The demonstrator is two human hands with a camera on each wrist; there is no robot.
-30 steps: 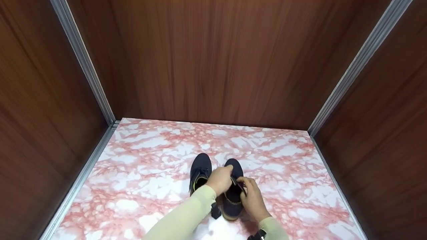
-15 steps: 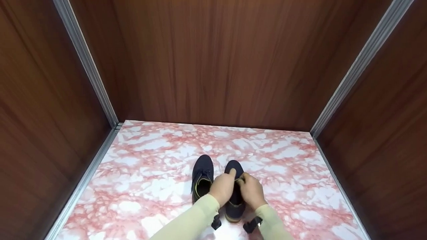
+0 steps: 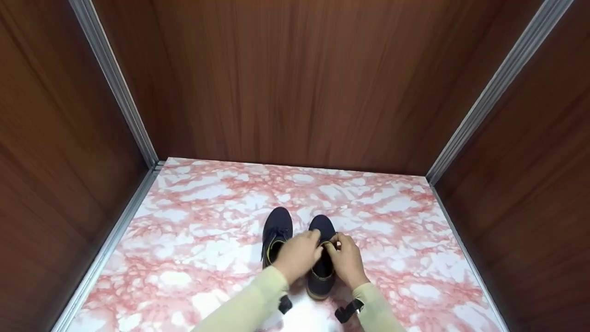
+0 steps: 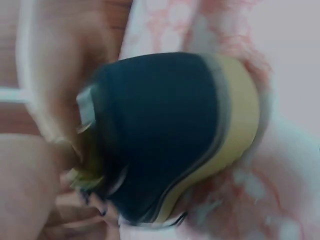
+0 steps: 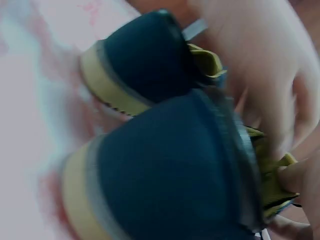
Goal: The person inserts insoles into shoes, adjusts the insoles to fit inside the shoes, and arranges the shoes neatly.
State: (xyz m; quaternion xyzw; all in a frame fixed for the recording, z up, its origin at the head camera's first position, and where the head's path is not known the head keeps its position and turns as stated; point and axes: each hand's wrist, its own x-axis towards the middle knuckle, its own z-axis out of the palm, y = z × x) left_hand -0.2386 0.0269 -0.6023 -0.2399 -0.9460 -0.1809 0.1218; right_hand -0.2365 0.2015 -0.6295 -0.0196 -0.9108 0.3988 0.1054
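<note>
Two navy lace-up shoes with yellow lining stand side by side, toes pointing away. My right hand [image 3: 348, 260] pinches the tongue of the right shoe [image 3: 321, 226] at the front of its opening. My left hand [image 3: 297, 256] reaches over the same shoe from the left, its fingertips at the tongue. It is blurred in both wrist views, so its grip is unclear. The right shoe's heel [image 5: 165, 170] and yellow tongue [image 5: 272, 187] show close up in the right wrist view. The left shoe [image 3: 278, 221] stands beside it, partly hidden by the left hand.
The shoes stand on a red-and-white marbled surface [image 3: 207, 221]. Brown wood-grain panels [image 3: 295, 83] rise behind it and on both sides. Metal rails [image 3: 115, 83] run up the corners.
The left hand, its thumb lying on the right shoe's front half a second ago, has drawn back slightly leftward. The right hand has closed in on the tongue. Both shoes stay in place.
</note>
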